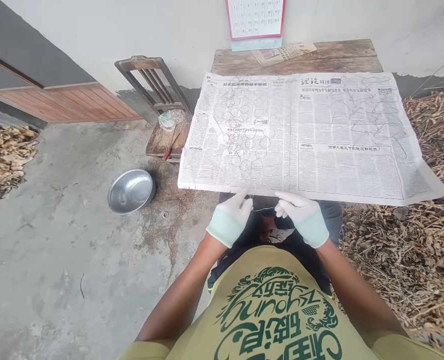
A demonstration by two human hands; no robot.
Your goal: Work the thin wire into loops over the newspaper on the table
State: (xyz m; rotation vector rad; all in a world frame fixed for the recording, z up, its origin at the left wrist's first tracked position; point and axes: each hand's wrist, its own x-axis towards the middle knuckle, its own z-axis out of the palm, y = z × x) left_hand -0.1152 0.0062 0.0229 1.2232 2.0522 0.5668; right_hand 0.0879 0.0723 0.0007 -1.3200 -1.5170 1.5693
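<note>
White gloves with pale green cuffs cover both hands, close together at the near edge of a newspaper sheet [334, 175]. My left hand [231, 215] pinches a thin wire [264, 209] between thumb and fingers. Closed on the same wire from the other side is my right hand [300, 214]; a curved piece of it sticks up between the hands. Many small wire rings [251, 150] lie on the left half of the newspaper. Longer, loosely bent wires [379, 117] lie on its right half.
The newspaper covers most of a wooden table [342, 52] against the wall, beneath a calendar [256, 19]. To the left stands a wooden chair [157, 142] holding a plastic bag [171, 119] and a red-handled screwdriver [168, 152]. A metal basin [131, 191] sits on the concrete floor. Dry leaves [405, 260] lie right.
</note>
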